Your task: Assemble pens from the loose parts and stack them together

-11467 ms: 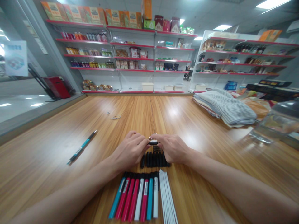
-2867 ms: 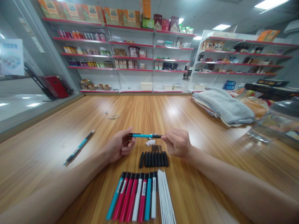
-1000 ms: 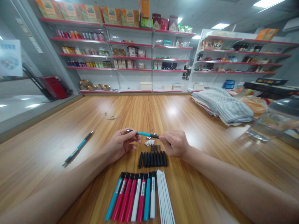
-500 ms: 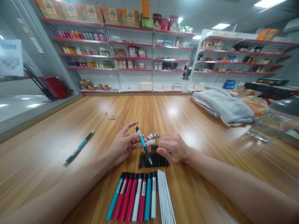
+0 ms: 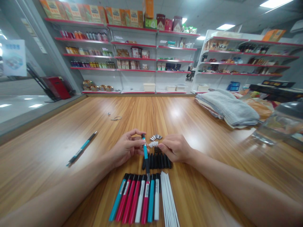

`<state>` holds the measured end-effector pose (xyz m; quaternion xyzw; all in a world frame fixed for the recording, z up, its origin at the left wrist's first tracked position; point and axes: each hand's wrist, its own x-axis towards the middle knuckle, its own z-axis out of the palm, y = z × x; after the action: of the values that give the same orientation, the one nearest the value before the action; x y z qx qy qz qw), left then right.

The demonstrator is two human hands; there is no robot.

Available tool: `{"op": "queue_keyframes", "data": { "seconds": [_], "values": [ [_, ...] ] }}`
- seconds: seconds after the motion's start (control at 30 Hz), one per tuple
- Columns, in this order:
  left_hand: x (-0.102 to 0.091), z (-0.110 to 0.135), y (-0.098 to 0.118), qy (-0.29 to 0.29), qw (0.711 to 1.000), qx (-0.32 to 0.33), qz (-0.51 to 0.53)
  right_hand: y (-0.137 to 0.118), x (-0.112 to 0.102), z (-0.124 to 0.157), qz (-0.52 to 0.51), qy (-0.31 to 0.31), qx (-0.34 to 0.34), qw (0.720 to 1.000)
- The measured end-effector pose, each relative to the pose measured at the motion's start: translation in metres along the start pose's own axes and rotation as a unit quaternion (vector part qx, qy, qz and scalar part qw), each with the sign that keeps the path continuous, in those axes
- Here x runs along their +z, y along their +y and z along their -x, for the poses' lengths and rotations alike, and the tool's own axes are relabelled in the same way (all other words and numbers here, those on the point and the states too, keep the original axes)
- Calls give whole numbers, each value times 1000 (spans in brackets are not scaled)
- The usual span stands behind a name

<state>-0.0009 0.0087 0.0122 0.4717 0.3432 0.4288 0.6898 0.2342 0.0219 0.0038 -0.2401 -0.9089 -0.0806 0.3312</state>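
"How does the pen look?"
"The pen [image 5: 145,152] has a turquoise barrel, black upper end, black grip and pointed silvery tip. The left hand [image 5: 129,146] pinches it between thumb and fingers, tip slanting down at a row of turquoise, pinkish-red and white pen bodies [image 5: 139,202]; I cannot tell whether they touch."
"And the right hand [image 5: 177,148]?"
"Fingers and thumb curled together, just beside small white pieces [image 5: 153,144]."
"The surface and room?"
"A glossy wood-grain bench [image 5: 132,107], with folded striped cloth [image 5: 227,104] at right. Beyond stand white shelves [image 5: 137,71] with red edges, holding bottles and packets."
"Any writing?"
"White labels [image 5: 122,188] on some pen bodies, too small to read. Orange boxes [image 5: 115,17] and a pale poster [image 5: 14,58] carry blurred print."
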Motion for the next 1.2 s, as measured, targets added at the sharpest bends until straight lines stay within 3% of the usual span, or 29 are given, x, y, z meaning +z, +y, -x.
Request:
{"op": "queue_keyframes", "data": {
  "seconds": [0.23, 0.9, 1.07, 1.2],
  "values": [
    [-5, -1, -7, -20, 1000, -5, -20, -1, 0, 0, 6, 1, 9, 1000],
    [-11, -2, 20, 17, 999, 14, 47, 6, 2, 4, -27, -22, 52, 998],
    [-33, -6, 37, 103, 990, 2, -97, 7, 3, 5, -33, -20, 59, 998],
    [-51, -8, 50, 165, 938, -9, -306, 8, 4, 5, -35, -23, 61, 997]
  ]
}}
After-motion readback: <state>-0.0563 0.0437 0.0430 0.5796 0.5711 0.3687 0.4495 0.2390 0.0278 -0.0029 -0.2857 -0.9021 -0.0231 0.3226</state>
